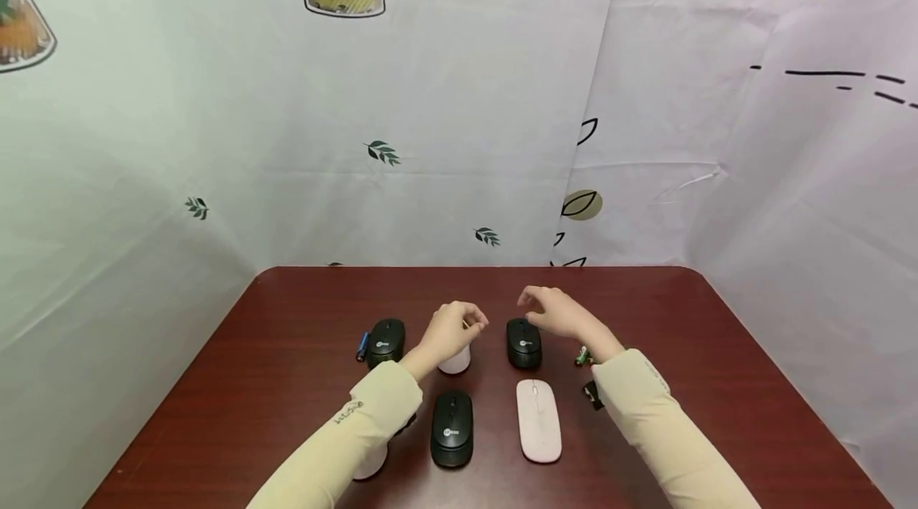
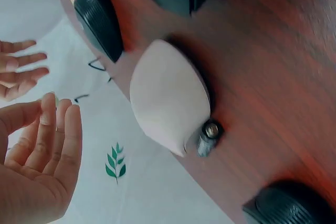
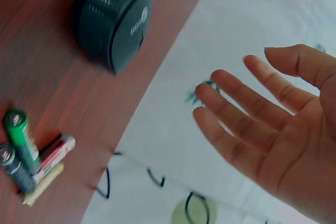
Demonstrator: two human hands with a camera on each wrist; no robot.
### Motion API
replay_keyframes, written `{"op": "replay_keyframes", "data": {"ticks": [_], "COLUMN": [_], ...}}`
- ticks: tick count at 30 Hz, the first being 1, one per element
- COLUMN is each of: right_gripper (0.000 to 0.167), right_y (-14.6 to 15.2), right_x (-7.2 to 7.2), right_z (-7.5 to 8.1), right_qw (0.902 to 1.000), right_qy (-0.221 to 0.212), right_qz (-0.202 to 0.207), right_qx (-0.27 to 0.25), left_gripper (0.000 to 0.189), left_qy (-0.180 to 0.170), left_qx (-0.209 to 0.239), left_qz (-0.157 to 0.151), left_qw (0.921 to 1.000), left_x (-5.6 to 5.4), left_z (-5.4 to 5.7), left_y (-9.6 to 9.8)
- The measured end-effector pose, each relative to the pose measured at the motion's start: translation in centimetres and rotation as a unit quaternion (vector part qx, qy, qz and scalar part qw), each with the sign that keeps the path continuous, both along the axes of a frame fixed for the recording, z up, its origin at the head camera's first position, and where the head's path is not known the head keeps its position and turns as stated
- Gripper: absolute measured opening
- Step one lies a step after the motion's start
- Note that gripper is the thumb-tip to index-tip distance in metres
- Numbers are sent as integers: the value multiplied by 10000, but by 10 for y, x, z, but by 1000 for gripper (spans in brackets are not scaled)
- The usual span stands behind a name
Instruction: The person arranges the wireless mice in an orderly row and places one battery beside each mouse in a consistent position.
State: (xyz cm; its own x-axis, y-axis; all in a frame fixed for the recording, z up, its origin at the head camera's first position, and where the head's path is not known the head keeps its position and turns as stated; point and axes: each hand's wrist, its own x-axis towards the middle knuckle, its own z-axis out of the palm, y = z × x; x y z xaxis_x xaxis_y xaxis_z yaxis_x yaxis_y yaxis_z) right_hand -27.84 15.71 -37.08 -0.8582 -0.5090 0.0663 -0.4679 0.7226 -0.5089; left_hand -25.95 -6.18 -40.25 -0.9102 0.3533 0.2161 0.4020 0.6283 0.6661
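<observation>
Hovering above the dark red table (image 1: 724,405) — both grips released. Left hand (image 1: 445,333): fingers loosely bent, partly covering a white mouse (image 1: 455,362) in the head view; whether thumb meets forefinger, cannot tell. A battery (image 2: 209,139) sits just beside that mouse. Right hand (image 1: 562,313): fingers slightly spread, near a black mouse (image 1: 523,346). Closer to the wearer — a second black mouse (image 1: 452,425) and a pale pink mouse (image 1: 539,421), side by side, apart.
</observation>
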Motion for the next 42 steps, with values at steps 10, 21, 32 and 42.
{"op": "replay_keyframes", "data": {"ticks": [10,21,32,42], "right_gripper": [16,12,14,16], "right_y": [46,87,117,129], "right_x": [0,0,2,4], "right_z": [0,-15,-25,-33], "right_qw": [9986,9953,9918,9877], "right_qy": [374,506,328,404], "right_qz": [-268,-783,-1200,-1489], "right_qx": [-256,-269,-296,-243], "left_gripper": [9,9,13,6], "left_qy": [87,335,172,264], "left_qx": [-91,-628,-557,-513], "left_qz": [-920,-1023,-882,-367], "left_qw": [9957,9922,9944,9977], "left_x": [10,11,3,-1], "left_z": [-5,-6,-6,-6], "left_y": [20,61,95,137]}}
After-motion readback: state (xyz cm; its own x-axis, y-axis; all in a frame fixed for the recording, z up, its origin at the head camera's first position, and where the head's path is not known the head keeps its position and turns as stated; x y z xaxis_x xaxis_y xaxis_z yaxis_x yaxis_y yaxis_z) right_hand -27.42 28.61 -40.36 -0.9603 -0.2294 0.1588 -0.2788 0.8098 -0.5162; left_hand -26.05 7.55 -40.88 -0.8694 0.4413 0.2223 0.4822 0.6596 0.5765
